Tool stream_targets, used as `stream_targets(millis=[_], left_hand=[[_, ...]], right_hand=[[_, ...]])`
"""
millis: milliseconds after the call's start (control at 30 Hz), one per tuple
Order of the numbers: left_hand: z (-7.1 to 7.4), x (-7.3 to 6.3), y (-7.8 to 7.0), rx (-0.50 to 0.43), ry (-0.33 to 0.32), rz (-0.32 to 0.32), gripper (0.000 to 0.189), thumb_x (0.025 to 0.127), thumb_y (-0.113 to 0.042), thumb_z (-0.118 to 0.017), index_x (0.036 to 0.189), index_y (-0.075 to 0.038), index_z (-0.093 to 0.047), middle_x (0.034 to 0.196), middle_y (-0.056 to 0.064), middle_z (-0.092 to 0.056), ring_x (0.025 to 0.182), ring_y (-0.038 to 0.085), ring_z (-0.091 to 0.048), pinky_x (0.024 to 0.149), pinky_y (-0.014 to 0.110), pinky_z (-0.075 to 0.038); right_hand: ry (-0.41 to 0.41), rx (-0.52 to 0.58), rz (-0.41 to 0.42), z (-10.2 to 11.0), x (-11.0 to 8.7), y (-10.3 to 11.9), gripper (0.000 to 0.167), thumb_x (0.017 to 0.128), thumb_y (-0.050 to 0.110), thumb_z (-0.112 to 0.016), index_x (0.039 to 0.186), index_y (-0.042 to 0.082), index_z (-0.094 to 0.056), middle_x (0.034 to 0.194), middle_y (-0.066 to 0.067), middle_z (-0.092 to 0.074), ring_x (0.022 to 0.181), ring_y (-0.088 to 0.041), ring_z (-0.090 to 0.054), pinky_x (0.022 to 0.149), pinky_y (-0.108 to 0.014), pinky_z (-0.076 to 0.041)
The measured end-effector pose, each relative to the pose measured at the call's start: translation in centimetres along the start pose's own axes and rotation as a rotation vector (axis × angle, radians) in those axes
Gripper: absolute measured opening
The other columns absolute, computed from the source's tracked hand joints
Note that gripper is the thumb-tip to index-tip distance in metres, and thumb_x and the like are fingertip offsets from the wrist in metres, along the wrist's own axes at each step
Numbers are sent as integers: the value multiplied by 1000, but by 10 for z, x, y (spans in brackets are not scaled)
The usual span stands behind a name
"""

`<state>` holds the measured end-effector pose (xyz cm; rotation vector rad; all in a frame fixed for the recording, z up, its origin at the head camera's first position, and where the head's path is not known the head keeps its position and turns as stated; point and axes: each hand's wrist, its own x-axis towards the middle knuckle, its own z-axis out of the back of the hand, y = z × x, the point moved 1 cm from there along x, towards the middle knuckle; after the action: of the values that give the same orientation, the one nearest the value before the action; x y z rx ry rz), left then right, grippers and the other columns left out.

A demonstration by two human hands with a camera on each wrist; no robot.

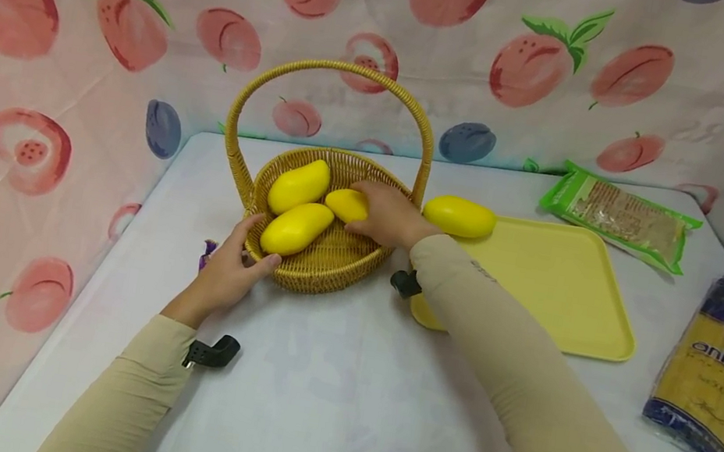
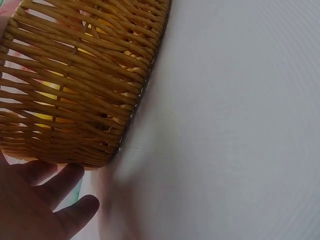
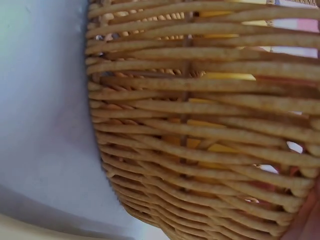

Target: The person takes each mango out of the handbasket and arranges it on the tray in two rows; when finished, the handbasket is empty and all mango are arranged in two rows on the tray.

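Yellow mango (image 1: pixel 342 205) is held by the right hand (image 1: pixel 393 216) inside the woven basket (image 1: pixel 323 280); the left hand (image 1: pixel 228 273), fingers loose, touches the basket's side.

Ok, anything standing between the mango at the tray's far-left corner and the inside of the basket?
Yes. The right rim of the basket and the right side of its handle stand between that mango and the inside; the right hand also reaches in over that rim.
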<state>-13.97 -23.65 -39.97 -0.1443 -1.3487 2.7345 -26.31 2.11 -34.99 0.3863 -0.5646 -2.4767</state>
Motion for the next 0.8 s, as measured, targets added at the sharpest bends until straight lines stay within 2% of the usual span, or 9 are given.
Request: stream_targets(millis=[333,467,700,800], left_hand=[[0,0,0,1,-4,11,82,99,-40,-60,161,-15,-12,165,15,-14,147,38,-21,115,60,-22],[0,-1,1,-5,-9,8,81,99,-38,-60,160,-14,-12,165,15,-14,147,38,-22,115,60,-21],[-2,-1,1,-7,-16,3,81,99,-38,-61,160,-14,-14,164,17,-17,146,38,-24,115,59,-22],[-2,-1,0,-10,-18,4,81,98,-40,-61,160,-15,-15,164,16,-16,147,38,-23,115,59,-22]], right_hand=[[30,-15,-67,-1,2,4,68,98,30,-66,155,10,-35,151,-10,-45,136,-27,-43,109,-39,-36],[30,-20,-69,-1,1,5,68,98,33,-66,154,9,-37,149,-11,-46,135,-28,-44,109,-40,-37],[52,-48,-102,-1,-1,4,64,103,40,-55,155,9,-34,148,-13,-48,133,-30,-47,110,-41,-37],[47,-42,-97,-1,0,4,64,102,40,-56,155,10,-34,148,-13,-48,135,-30,-45,111,-42,-36]])
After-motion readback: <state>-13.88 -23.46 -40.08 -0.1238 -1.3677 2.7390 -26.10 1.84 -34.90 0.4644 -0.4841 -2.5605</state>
